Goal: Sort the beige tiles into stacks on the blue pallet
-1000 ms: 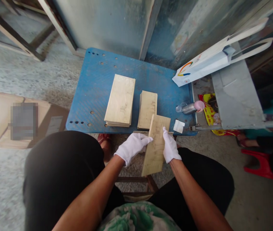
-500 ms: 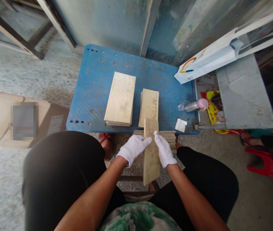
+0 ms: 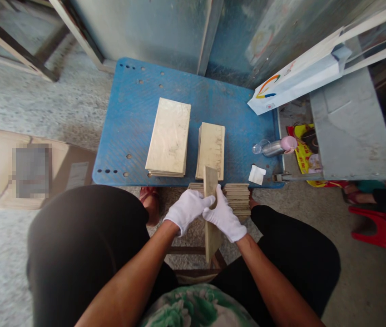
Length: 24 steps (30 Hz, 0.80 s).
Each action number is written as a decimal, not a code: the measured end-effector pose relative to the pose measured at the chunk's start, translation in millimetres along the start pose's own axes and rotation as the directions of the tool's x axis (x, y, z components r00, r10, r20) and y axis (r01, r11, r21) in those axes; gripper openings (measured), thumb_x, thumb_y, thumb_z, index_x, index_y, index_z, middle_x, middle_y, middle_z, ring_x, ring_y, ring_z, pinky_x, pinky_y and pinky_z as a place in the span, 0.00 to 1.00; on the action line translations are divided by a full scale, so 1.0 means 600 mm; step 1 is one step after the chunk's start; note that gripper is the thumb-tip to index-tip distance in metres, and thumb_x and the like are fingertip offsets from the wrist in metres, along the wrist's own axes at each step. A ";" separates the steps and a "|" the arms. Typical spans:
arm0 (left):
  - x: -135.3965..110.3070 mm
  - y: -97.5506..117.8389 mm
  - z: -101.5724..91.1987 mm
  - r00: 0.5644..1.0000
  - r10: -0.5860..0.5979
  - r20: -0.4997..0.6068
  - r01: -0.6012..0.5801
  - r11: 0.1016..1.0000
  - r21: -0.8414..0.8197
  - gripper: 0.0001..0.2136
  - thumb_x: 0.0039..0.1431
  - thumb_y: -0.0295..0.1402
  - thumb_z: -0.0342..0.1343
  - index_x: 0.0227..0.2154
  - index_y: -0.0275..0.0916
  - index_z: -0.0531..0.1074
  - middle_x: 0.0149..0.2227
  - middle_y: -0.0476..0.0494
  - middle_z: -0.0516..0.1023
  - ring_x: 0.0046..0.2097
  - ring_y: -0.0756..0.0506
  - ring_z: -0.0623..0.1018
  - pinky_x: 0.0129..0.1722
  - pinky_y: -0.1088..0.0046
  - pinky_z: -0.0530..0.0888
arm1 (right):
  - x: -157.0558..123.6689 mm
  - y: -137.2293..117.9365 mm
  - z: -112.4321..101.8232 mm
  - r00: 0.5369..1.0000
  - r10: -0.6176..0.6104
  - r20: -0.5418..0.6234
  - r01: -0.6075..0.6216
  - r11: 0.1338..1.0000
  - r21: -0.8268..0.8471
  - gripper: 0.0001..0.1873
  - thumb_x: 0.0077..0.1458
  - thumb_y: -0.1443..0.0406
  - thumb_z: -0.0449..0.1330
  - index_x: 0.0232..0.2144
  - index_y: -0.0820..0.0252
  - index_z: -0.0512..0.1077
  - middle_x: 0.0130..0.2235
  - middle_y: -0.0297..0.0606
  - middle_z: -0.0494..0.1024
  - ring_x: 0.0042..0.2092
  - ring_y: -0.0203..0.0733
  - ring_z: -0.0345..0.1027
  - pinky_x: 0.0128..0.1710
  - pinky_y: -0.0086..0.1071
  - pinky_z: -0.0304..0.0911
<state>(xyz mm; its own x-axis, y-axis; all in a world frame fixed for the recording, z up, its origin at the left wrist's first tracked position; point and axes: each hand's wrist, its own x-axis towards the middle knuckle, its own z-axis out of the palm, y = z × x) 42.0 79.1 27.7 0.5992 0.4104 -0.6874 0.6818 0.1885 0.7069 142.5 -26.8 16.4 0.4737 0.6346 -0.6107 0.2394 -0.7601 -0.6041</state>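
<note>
A thin wooden board [image 3: 212, 240] is held tilted, nearly edge-on, above my lap at the front edge of the blue table [image 3: 118, 122]. My left hand [image 3: 186, 209], in a white glove, grips its left side with the thumb across the edge. From the right, my gloved right hand [image 3: 225, 215] grasps the same board, thumb and fingers around it. Just beyond lies a narrow stack of boards [image 3: 211, 147], with a wider stack of boards [image 3: 169, 136] to its left. Below the table edge, partly behind my hands, sits a pile of boards [image 3: 237, 200].
A steel bottle with a pink lid [image 3: 286, 144] and a white paper scrap [image 3: 257, 174] lie at the table's right. A white bag [image 3: 298, 86] leans beside a grey metal surface [image 3: 353, 131]. Cardboard [image 3: 66, 159] lies left; a red stool [image 3: 373, 227] stands right.
The board has turned from showing its broad face to nearly edge-on. My right hand has moved left and wrapped further around it. The view has shifted slightly.
</note>
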 end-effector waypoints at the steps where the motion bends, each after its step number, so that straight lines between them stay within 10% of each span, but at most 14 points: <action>1: -0.001 0.000 0.001 1.000 0.005 0.005 -0.005 1.000 -0.018 0.20 0.54 0.49 0.54 0.17 0.37 0.68 0.19 0.50 0.67 0.22 0.52 0.63 0.23 0.74 0.60 | 0.000 0.001 0.003 1.000 -0.012 0.012 0.012 1.000 0.000 0.63 0.35 0.51 0.69 0.68 0.62 0.46 0.67 0.53 0.54 0.68 0.56 0.47 0.65 0.46 0.48; 11: 0.004 0.005 0.001 0.999 -0.036 0.012 0.035 0.997 0.064 0.18 0.56 0.45 0.54 0.21 0.35 0.73 0.21 0.46 0.71 0.25 0.49 0.67 0.24 0.74 0.60 | 0.018 0.011 0.012 0.998 0.060 0.036 -0.061 0.998 0.018 0.64 0.30 0.57 0.74 0.67 0.59 0.50 0.59 0.50 0.68 0.61 0.58 0.61 0.62 0.48 0.55; 18: -0.008 0.018 -0.005 0.993 0.114 0.033 -0.105 0.973 -0.204 0.25 0.56 0.55 0.51 0.25 0.34 0.74 0.25 0.46 0.74 0.28 0.49 0.68 0.29 0.74 0.64 | 0.031 0.008 -0.002 0.998 -0.016 0.060 -0.015 0.873 0.488 0.60 0.32 0.57 0.76 0.65 0.56 0.54 0.55 0.42 0.74 0.57 0.55 0.67 0.60 0.47 0.60; 24: -0.015 0.025 -0.005 0.977 0.212 0.023 -0.175 0.857 -0.484 0.25 0.55 0.53 0.54 0.36 0.32 0.77 0.35 0.43 0.79 0.37 0.46 0.74 0.39 0.73 0.70 | 0.045 -0.014 -0.036 0.999 -0.014 -0.050 0.035 0.891 0.453 0.45 0.40 0.53 0.71 0.59 0.55 0.63 0.52 0.39 0.77 0.53 0.50 0.70 0.56 0.42 0.64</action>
<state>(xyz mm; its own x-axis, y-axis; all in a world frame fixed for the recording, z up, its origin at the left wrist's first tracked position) 45.7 81.0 44.9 0.7396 0.4206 -0.5254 0.2767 0.5217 0.8070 171.6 -6.5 16.1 0.5119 0.6372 -0.5762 -0.1538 -0.5919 -0.7912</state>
